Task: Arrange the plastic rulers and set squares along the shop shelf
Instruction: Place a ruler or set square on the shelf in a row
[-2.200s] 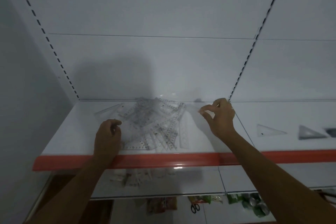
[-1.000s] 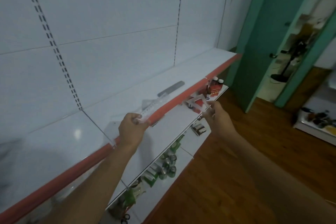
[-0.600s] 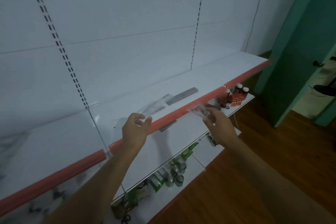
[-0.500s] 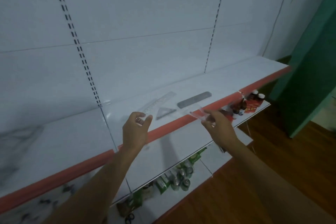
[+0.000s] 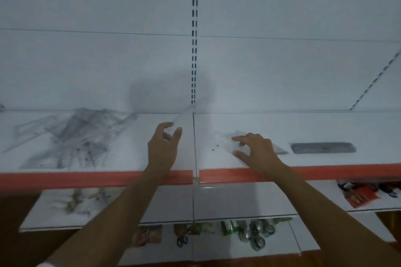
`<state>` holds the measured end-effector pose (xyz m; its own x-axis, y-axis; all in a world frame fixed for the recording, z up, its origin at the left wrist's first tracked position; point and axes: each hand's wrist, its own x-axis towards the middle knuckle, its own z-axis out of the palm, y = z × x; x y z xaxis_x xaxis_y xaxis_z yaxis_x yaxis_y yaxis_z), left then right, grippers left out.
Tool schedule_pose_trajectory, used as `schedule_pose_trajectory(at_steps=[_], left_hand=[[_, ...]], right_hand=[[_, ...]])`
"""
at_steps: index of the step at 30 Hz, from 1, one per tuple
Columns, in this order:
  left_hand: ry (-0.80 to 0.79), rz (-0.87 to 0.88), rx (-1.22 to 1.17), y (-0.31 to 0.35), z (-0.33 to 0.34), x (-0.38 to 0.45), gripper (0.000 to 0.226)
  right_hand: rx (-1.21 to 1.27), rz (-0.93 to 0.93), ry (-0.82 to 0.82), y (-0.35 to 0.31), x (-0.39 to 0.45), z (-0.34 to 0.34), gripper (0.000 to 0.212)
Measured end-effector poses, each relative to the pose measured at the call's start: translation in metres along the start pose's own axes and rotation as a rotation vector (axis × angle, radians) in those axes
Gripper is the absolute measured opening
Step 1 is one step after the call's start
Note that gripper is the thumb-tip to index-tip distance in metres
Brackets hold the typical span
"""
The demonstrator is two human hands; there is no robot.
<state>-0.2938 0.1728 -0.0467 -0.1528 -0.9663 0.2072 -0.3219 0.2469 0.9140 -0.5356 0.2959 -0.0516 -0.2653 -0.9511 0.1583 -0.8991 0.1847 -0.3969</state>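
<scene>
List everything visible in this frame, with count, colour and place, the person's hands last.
Pile of rulers and set squares: count unclear, clear plastic, top shelf left.
Clear ruler: one, transparent, held by the left hand near the shelf joint.
Clear set square: one, transparent, under the right hand; blurred.
Grey ruler: one, top shelf right.
Top shelf: white, red front edge.
Lower-shelf goods: scissors, green cans, red packets.
Left hand: pinches the clear ruler.
Right hand: fingers spread on the set square.
</scene>
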Motion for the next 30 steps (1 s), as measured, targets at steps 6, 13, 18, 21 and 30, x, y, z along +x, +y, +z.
schedule_pose_trajectory(at_steps=[6, 13, 18, 21, 30], left_hand=[[0.120, -0.128, 0.013, 0.002, -0.005, -0.008, 0.028], [0.161, -0.172, 0.065, 0.005, 0.016, -0.019, 0.024], [0.146, -0.186, 0.075, 0.006, 0.033, -0.025, 0.024], [0.134, -0.178, 0.069, 0.009, 0.038, -0.022, 0.023], [0.116, -0.152, 0.087, 0.014, 0.043, -0.013, 0.019]], right_hand=[[-0.111, -0.142, -0.098, 0.009, 0.034, 0.020, 0.042], [-0.162, -0.170, -0.189, 0.023, 0.051, 0.033, 0.047], [-0.101, -0.161, -0.205, 0.027, 0.056, 0.033, 0.054], [-0.107, -0.156, -0.200, 0.026, 0.059, 0.033, 0.051], [-0.135, -0.195, -0.216, 0.025, 0.069, 0.029, 0.033]])
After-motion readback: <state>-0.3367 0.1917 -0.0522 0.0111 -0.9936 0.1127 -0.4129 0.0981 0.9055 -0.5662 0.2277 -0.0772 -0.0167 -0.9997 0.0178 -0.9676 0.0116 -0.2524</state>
